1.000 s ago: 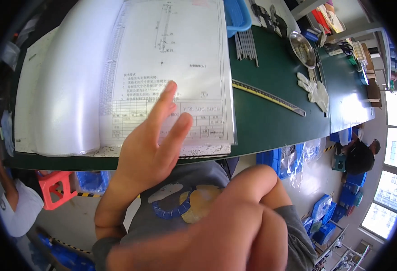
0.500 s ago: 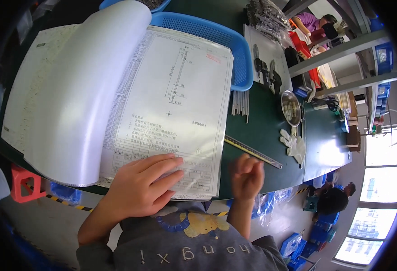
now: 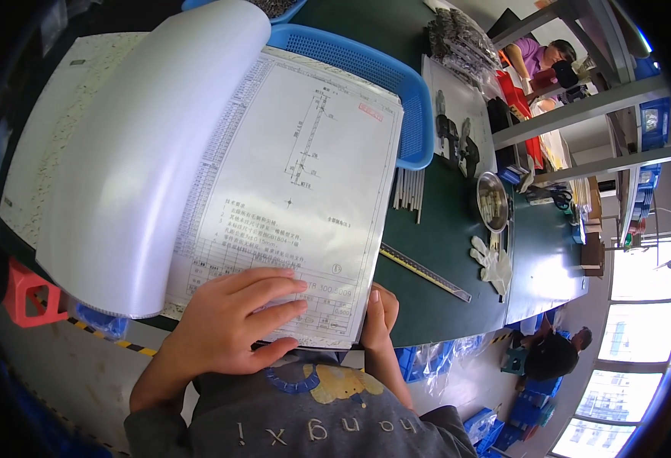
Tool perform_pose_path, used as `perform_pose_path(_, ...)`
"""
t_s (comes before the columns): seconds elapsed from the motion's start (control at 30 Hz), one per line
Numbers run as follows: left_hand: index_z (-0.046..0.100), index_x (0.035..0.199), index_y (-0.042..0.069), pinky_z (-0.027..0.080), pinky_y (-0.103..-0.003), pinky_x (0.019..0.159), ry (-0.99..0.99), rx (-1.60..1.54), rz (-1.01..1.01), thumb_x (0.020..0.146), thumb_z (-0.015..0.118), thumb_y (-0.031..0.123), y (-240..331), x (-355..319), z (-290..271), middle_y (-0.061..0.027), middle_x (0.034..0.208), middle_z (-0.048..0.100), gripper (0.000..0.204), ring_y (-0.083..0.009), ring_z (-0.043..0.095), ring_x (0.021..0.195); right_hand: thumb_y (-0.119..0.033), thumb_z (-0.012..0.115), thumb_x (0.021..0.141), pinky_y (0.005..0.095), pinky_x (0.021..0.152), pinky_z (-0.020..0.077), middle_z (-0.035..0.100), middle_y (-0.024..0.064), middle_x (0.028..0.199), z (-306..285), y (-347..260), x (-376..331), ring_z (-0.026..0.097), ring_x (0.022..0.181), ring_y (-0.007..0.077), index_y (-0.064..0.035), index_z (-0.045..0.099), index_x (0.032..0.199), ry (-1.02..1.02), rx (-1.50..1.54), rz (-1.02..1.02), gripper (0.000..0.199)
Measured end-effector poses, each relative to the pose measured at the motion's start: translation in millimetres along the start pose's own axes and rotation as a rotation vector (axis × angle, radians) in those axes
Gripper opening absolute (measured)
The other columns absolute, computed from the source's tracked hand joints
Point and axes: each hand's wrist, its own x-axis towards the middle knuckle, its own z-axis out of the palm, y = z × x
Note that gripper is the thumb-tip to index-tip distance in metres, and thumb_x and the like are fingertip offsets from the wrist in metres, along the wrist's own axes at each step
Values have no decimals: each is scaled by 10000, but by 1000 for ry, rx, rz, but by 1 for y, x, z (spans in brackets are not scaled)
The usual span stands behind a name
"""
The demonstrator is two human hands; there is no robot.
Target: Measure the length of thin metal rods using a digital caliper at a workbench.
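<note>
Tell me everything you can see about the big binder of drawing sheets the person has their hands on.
The binder lies open on the dark green table, its far corner over a blue basket. The top page, in what looks like a glossy clear sleeve, shows a thin line drawing, lines of text and a table at the bottom. Earlier white pages are flipped over to the left in a big curved roll. The left hand lies flat on the page's near edge; the right hand grips its near right corner.

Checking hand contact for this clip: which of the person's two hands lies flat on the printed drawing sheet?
The left hand: it lies palm down, fingers spread, on the sheet's lower part. The right hand only grips the sheet's lower right edge.
</note>
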Motion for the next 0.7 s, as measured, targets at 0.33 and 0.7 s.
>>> perform_pose_path(0.33, 664, 826, 51, 558, -361, 639, 298, 24, 196, 625, 667, 58, -3, -17, 7, -53, 837, 643, 201, -249, 665, 793, -239, 364, 970, 301, 501, 328, 479, 80, 582, 3, -7, 2, 436, 519, 156, 29, 489, 610, 25, -88, -54, 466)
perform_pose_path(0.7, 482, 617, 57, 369, -348, 443, 91, 140, -440, 556, 539, 53, -18, -260, 26, -132, 572, 513, 83, -305, 506, 471, -172, 400, 918, 352, 534, 373, 525, 138, 628, -18, -16, -20, 488, 543, 261, 17, 528, 647, -124, -199, -108, 354)
